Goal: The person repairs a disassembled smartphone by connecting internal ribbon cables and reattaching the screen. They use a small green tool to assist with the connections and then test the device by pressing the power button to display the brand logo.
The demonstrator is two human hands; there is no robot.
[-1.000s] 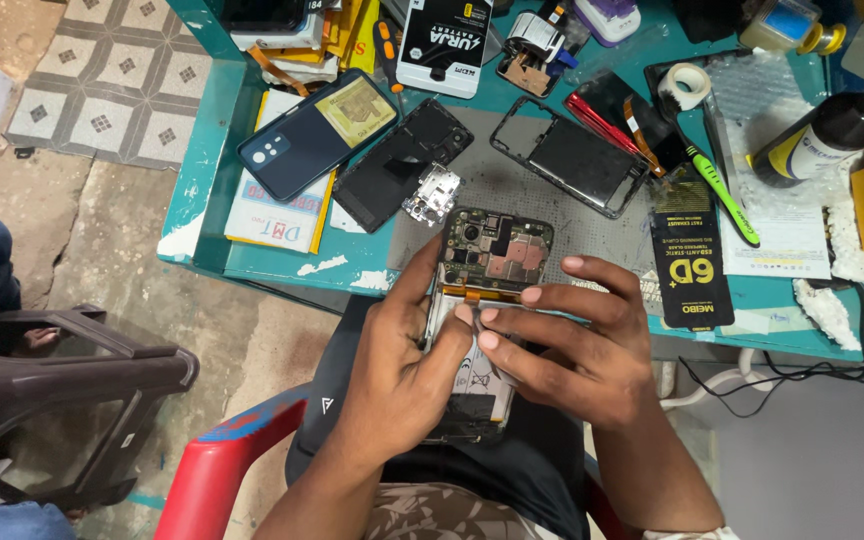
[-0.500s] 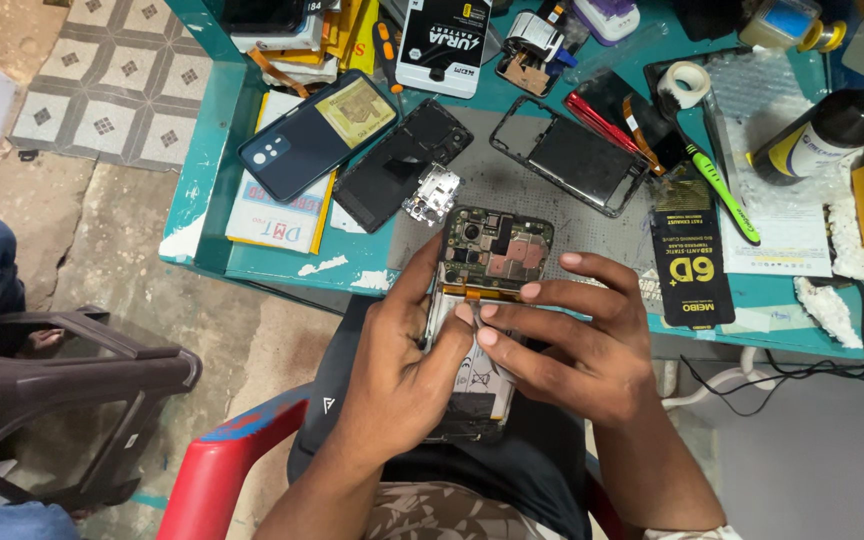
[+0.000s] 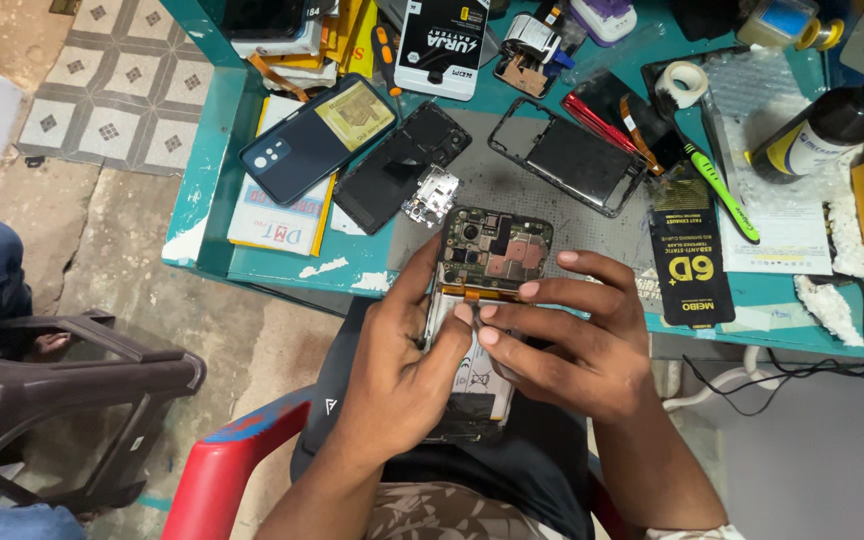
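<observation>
I see my left hand (image 3: 402, 375) cradling the opened black smartphone with its exposed circuit board and white battery (image 3: 487, 300) at the teal counter (image 3: 214, 160) edge, while my right hand (image 3: 572, 345) has its fingers (image 3: 497, 312) pinching the orange flex strip (image 3: 472, 293).

2 hands (image 3: 402, 360) (image 3: 577, 345), 1 opened phone (image 3: 492, 250), 1 bottle (image 3: 822, 125), 1 tape roll (image 3: 682, 83)

Your left hand (image 3: 407, 375) and right hand (image 3: 572, 345) are bare, with no gloves, rings or watch, and your forearms are uncovered right down to the lower edge of the view. Your fingernails are short and pale. You wear dark trousers, and a patterned brownish garment shows at the bottom.
</observation>
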